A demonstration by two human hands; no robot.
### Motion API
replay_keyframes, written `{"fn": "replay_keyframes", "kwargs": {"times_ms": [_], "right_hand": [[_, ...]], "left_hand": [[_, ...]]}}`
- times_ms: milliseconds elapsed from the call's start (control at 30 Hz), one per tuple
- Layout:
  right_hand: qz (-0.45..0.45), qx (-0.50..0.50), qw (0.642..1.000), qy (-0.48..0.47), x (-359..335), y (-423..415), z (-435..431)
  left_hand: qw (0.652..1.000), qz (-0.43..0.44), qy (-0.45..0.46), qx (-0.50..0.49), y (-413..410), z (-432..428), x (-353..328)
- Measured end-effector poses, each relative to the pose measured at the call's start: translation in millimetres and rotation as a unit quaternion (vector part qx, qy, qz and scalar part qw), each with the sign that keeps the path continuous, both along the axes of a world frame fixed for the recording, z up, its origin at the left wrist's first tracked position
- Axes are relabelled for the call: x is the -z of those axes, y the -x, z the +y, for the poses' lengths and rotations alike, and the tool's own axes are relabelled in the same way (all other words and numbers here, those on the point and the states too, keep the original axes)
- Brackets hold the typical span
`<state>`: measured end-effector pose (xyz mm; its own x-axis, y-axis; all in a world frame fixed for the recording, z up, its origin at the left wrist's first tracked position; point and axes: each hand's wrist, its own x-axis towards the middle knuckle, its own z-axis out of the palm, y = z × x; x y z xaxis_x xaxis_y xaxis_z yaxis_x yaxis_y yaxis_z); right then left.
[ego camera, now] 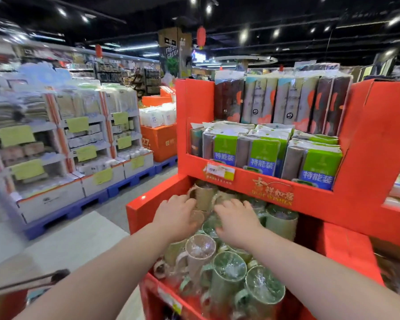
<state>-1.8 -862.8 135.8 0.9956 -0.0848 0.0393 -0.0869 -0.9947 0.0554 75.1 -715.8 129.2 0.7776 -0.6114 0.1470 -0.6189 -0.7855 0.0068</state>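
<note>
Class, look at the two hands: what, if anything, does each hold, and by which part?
Cannot be told: the left hand touches a beige mug, the right hand lies on green mugs; no grip shows.

Red cardboard display stand (356, 158), three tiers. Holds film-wrapped mugs (229, 266) heaped in the bottom bin (139, 209), green-labelled packs (263, 155) upright on the middle shelf (240, 179), taller rolled packs (286, 100) in a row on top.

One head-worn wide-angle view, looking forward and down, close above a red display stand (148, 205)
</note>
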Motion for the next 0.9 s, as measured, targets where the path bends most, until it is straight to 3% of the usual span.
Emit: {"fn": "replay_keyframes", "kwargs": {"times_ms": [300, 567, 900], "right_hand": [[0.095, -0.063, 0.993, -0.025, 84, 36, 128], [0.141, -0.148, 0.978, -0.041, 104, 75, 272], [0.086, -0.235, 0.967, -0.053, 79, 51, 388]], "left_hand": [[0.996, 0.007, 0.025, -0.089, 54, 152, -2], [0.977, 0.054, -0.005, -0.204, 132, 319, 41], [0.941, 0.139, -0.041, -0.306, 188, 421, 105]]}}
